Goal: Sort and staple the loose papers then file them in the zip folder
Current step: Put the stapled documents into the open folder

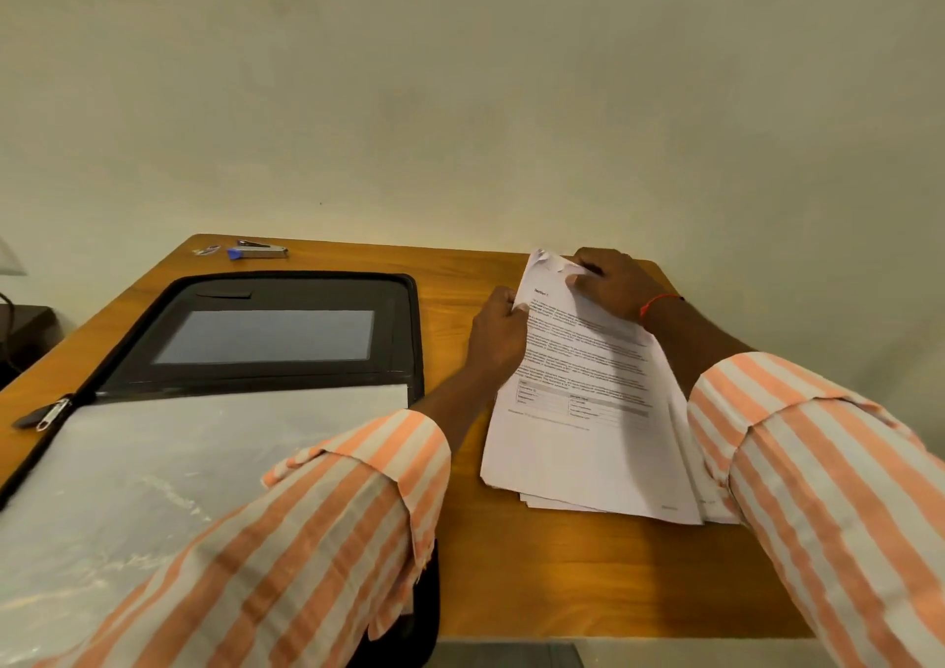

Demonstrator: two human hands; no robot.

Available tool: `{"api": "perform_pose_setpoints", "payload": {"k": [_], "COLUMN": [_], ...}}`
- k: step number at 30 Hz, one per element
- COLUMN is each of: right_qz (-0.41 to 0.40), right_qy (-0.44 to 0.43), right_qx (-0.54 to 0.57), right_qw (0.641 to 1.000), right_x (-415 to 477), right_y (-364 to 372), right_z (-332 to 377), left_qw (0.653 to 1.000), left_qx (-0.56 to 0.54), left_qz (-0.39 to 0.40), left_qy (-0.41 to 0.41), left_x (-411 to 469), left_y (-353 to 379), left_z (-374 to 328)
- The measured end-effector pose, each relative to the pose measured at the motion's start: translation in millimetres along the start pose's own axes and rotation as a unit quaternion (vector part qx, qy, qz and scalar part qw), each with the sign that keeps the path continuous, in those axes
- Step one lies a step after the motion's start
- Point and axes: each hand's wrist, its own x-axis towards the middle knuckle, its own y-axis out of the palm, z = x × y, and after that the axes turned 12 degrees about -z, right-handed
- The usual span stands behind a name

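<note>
A stack of printed white papers (588, 442) lies on the right half of the wooden desk (537, 575). My left hand (498, 332) grips the stack's left edge near the top. My right hand (611, 281) pinches the crumpled top corner of the sheets. The black zip folder (286, 309) lies open on the left, with a clear plastic sleeve (153, 473) over its near half and a zip pull (51, 414) at its left edge. A silver stapler with a blue end (258, 250) sits at the desk's far left edge.
A few paper clips (206, 250) lie beside the stapler. A plain wall stands right behind the desk. A dark side table (23, 330) and part of a lamp (10, 258) show at the far left. My striped sleeves cover the folder's near right corner.
</note>
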Motion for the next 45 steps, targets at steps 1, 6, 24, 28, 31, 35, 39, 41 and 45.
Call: {"api": "perform_pose_setpoints", "payload": {"k": [1,6,24,28,31,35,39,41,45], "right_qz": [-0.006,0.038,0.02,-0.091,-0.123,-0.058,-0.02,-0.035,-0.066], "right_qy": [0.004,0.004,0.024,0.035,0.088,0.133,0.132,0.14,0.166], "right_qx": [0.004,0.018,0.175,0.323,0.407,0.454,0.468,0.474,0.415], "right_qw": [1.0,0.999,0.984,0.942,0.901,0.879,0.874,0.868,0.892], "right_x": [0.7,4.2,-4.0,-20.5,-40.4,-87.8,-109.5,-112.1,-114.8], "right_y": [-5.7,-18.8,-50.7,-38.1,-8.8,45.2,69.4,70.7,76.6], "right_z": [2.6,17.4,77.0,99.2,111.6,122.7,123.1,126.9,128.7], "left_qw": [0.999,0.996,0.972,0.988,0.992,0.981,0.979,0.982,0.984], "left_qx": [-0.017,-0.021,0.188,0.097,-0.115,-0.161,-0.14,-0.124,-0.094], "left_qz": [0.029,0.077,0.136,-0.055,-0.06,-0.093,-0.147,-0.142,-0.153], "left_qy": [-0.027,-0.027,0.035,0.105,0.007,-0.054,-0.032,-0.015,0.006], "left_x": [0.2,-2.2,-6.2,-0.2,-10.5,-39.8,-55.6,-54.2,-46.7], "left_y": [-3.4,-21.3,-178.0,-237.8,-261.5,-253.1,-250.8,-253.4,-255.1], "left_z": [-1.3,-5.1,-50.5,-87.2,-81.8,-38.7,-32.9,-37.8,-30.3]}}
